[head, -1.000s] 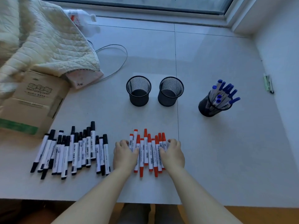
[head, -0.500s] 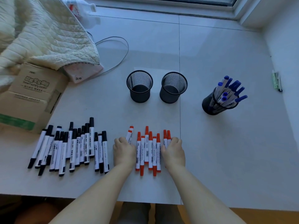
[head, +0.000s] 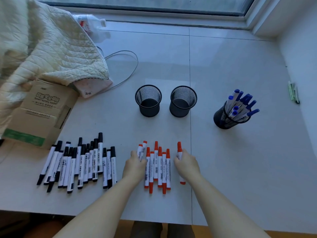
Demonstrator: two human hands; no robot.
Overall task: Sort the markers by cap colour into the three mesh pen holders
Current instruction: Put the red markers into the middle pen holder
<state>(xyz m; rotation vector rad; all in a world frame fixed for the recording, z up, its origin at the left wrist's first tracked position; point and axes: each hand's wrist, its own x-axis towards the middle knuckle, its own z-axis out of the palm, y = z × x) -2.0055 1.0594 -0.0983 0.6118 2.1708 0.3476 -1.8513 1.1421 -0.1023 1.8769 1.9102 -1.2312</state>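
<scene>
Several red-capped markers (head: 157,167) lie side by side on the white table near its front edge. My left hand (head: 134,166) grips two red markers (head: 141,149) at the left of that row. My right hand (head: 187,164) grips one red marker (head: 179,150), pulled apart to the right of the row. Several black-capped markers (head: 80,162) lie in a row further left. Two empty black mesh holders (head: 148,101) (head: 183,101) stand behind the red markers. A third mesh holder (head: 226,118) at the right is full of blue-capped markers (head: 240,103).
A cardboard box (head: 39,110) and a quilted cream cloth (head: 42,52) fill the left back. A grey cable loop (head: 127,66) lies behind the holders, a plastic bottle (head: 91,23) by the window ledge. Green pens (head: 294,92) lie at the far right by the wall.
Both hands pressed the red markers together from the sides; now each has closed on markers, the right one drawing a marker away to the right. The camera tilted slightly.
</scene>
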